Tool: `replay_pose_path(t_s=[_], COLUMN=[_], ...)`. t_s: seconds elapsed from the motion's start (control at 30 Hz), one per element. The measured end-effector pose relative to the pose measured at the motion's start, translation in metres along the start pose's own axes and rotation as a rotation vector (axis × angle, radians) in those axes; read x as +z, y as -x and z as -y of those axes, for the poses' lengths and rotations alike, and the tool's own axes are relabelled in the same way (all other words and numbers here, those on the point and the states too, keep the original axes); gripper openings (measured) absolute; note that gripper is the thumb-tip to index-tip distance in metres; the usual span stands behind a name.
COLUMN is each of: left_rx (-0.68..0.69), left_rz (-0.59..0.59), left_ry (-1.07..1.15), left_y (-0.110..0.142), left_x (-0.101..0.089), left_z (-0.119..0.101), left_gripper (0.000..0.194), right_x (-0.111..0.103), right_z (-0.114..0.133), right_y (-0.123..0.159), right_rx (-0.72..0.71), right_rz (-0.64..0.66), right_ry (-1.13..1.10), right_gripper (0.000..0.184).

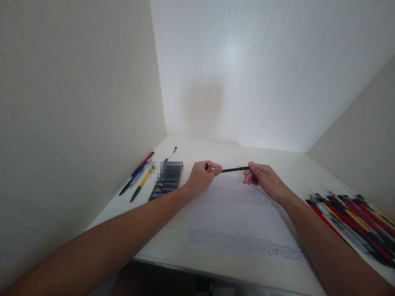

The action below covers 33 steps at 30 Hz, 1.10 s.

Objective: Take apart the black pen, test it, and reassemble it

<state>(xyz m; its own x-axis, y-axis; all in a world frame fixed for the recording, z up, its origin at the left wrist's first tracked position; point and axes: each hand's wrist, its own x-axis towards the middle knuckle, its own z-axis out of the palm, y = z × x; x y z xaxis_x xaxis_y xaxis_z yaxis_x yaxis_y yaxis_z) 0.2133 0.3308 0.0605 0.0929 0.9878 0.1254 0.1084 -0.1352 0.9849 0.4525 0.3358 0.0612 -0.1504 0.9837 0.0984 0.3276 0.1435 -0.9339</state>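
Note:
A slim black pen spans the gap between my two hands, lying nearly level above the paper. My left hand is closed round one part of it, and a short black end pokes out behind the fingers. With thumb and fingers my right hand pinches the opposite end. A small break in the outline shows near the right fingers; whether it is a cap joint or a gap I cannot tell. Beneath the hands lies a sheet of paper with lines of handwriting at its top and dense coloured scribbles along its bottom.
A dark box or case, partly blurred out, lies left of my left hand. Beyond it are several pens, including a yellow and black pen. Many pens lie in a row at right. White panels enclose the desk.

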Motion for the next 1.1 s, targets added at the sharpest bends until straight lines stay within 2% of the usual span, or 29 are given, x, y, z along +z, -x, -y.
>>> replay_pose_path(t_s=[0.1, 0.2, 0.3, 0.37, 0.47, 0.53, 0.67, 0.73, 0.87, 0.97, 1.1], left_rx=[0.020, -0.042, -0.147, -0.160, -0.118, -0.040, 0.101, 0.064, -0.055, -0.065, 0.031], left_rz=[-0.054, -0.100, -0.037, 0.000, 0.023, 0.016, -0.080, -0.097, -0.004, 0.027, 0.028], left_ry=[0.013, 0.010, 0.003, -0.014, -0.067, -0.121, -0.177, -0.168, -0.127, -0.128, -0.188], left_y=[-0.0017, -0.0029, -0.0021, -0.0009, 0.0003, 0.0001, -0.0016, -0.0020, -0.0017, -0.0017, -0.0031], left_x=[0.0002, -0.0006, -0.0011, -0.0012, -0.0019, -0.0027, -0.0039, -0.0039, -0.0032, -0.0034, -0.0050], left_z=[0.0013, -0.0013, -0.0049, -0.0058, -0.0045, -0.0028, -0.0014, -0.0020, -0.0027, -0.0022, -0.0015], left_gripper=[0.025, 0.033, 0.040, 0.039, 0.037, 0.032, 0.021, 0.028, 0.046, 0.044, 0.029], right_x=[0.0043, 0.0056, 0.0038, 0.0022, 0.0003, -0.0005, -0.0004, -0.0001, -0.0001, -0.0009, -0.0023], right_z=[-0.0005, -0.0017, -0.0037, -0.0043, -0.0032, -0.0019, -0.0009, -0.0014, -0.0016, -0.0006, -0.0010], right_y=[-0.0003, -0.0012, -0.0023, -0.0024, -0.0015, -0.0006, -0.0001, -0.0005, -0.0010, -0.0005, -0.0002], right_rx=[0.030, -0.006, -0.042, -0.057, -0.076, -0.069, -0.043, -0.048, -0.062, -0.072, -0.063], right_rz=[-0.037, -0.083, -0.088, -0.075, -0.077, -0.085, -0.101, -0.115, -0.102, -0.079, -0.102], right_ry=[-0.021, -0.037, -0.007, 0.029, 0.068, 0.086, 0.082, 0.072, 0.078, 0.092, 0.105], right_gripper=[0.052, 0.049, 0.047, 0.047, 0.049, 0.051, 0.051, 0.050, 0.051, 0.052, 0.052])
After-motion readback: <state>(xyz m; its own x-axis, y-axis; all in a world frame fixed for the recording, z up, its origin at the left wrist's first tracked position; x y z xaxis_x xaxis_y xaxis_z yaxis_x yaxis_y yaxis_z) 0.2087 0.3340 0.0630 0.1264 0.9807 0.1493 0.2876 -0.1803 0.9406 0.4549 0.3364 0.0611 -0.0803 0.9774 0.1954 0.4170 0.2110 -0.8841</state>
